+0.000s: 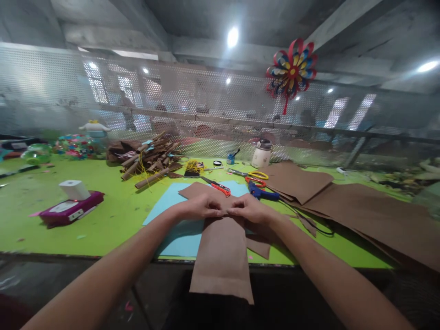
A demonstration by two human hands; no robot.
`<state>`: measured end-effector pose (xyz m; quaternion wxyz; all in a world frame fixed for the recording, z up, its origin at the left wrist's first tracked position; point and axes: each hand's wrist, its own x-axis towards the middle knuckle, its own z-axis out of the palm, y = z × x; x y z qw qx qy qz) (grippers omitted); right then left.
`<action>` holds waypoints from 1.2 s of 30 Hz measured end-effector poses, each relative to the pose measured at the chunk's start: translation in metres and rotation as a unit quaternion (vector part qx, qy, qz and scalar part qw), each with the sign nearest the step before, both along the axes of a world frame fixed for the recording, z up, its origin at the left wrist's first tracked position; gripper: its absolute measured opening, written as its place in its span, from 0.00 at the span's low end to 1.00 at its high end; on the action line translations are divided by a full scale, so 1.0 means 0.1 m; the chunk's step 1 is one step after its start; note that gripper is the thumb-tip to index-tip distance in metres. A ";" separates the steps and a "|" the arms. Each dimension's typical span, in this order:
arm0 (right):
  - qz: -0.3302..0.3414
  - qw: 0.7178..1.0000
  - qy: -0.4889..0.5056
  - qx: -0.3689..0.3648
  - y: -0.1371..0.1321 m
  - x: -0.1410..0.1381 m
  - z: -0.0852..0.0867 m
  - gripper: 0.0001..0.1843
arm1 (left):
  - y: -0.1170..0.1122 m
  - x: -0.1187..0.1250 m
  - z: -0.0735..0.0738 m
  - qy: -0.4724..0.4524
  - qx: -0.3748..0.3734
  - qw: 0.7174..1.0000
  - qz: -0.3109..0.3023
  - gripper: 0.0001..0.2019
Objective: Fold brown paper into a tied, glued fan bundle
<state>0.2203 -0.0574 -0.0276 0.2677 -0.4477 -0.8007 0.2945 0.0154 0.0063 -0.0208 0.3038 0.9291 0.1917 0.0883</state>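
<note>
A strip of brown paper (223, 256) lies across the table's near edge, its lower end hanging over my lap. My left hand (202, 206) and my right hand (249, 208) meet at a crosswise fold in it, fingertips pinching the fold side by side. Under the paper is a light blue sheet (182, 238). Just beyond my hands rests an orange utility knife (220, 187). A blue glue gun (263, 192) lies past my right hand, with orange-handled scissors (256, 182) and yellow-handled scissors (257, 175) behind it. A small brown paper scrap (258, 246) sits under my right wrist.
Large brown paper sheets (364, 206) cover the table's right side. Rolled paper tubes (151, 160) with yellow string are piled at back left. A purple box (72, 209) bears a white block (74, 189). Behind stand a blue jar (230, 159) and a white bottle (261, 154), before a perforated screen (213, 101).
</note>
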 end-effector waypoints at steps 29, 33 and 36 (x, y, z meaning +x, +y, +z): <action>0.040 0.988 0.077 -0.128 0.07 0.21 -0.11 0.21 | 0.02 -0.06 0.09 0.026 -0.063 0.998 -0.014 0.18; 0.068 0.980 0.104 -0.155 0.08 0.24 -0.11 0.23 | 0.07 -0.10 0.08 0.019 -0.080 0.996 -0.030 0.15; 0.064 0.976 0.113 -0.177 0.08 0.27 -0.09 0.22 | 0.11 -0.12 0.06 0.010 -0.081 0.996 -0.031 0.15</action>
